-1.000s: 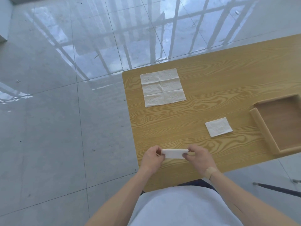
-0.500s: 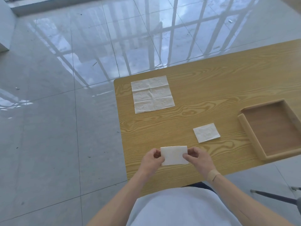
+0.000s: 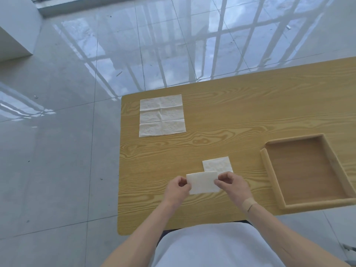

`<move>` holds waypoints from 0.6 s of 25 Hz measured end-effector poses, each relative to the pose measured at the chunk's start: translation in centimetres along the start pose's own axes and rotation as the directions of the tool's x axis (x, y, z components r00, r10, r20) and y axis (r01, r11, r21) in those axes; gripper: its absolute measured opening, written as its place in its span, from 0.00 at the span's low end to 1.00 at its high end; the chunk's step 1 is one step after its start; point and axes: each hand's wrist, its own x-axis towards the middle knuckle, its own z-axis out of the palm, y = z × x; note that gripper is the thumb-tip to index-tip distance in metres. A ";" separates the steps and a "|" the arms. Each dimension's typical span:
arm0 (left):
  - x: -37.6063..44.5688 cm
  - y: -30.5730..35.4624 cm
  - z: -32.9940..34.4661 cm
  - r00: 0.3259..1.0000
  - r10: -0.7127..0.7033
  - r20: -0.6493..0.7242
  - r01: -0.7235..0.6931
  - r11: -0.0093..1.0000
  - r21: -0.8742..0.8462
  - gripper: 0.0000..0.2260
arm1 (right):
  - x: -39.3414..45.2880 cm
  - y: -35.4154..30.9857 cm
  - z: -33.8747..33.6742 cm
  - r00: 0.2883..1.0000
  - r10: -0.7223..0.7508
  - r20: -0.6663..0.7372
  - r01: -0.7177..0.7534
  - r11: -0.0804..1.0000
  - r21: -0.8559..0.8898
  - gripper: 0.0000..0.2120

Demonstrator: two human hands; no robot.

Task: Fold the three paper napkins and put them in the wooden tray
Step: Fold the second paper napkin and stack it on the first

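Your two forearms come up bare from the bottom of the view, with no sleeves showing anywhere along them down to your hands, the left hand (image 3: 178,189) and the right hand (image 3: 234,187). Just behind your right hand, a tan adhesive bandage (image 3: 249,204) wraps across the wrist, its strips crossing into a flat X shape. Below and between your arms, nearest the camera, you wear a plain pale grey-white top (image 3: 212,247), and a narrow band of dark clothing (image 3: 169,232) shows at its upper edge.
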 end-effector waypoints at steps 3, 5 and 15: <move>0.0 1.0 2.4 0.998 -0.031 -0.053 0.031 0.999 -0.011 0.03 | 0.9 0.2 -2.1 0.999 -0.008 0.036 0.008 1.000 -0.027 0.03; 0.2 1.7 3.4 0.996 -0.057 -0.067 0.054 0.998 -0.040 0.03 | 1.6 0.2 -3.2 0.999 -0.001 0.046 0.003 0.999 -0.036 0.03; 3.2 4.1 5.6 0.980 -0.134 -0.146 0.120 0.988 -0.097 0.03 | 5.4 -0.8 -5.3 0.997 0.047 0.066 -0.040 0.994 -0.103 0.03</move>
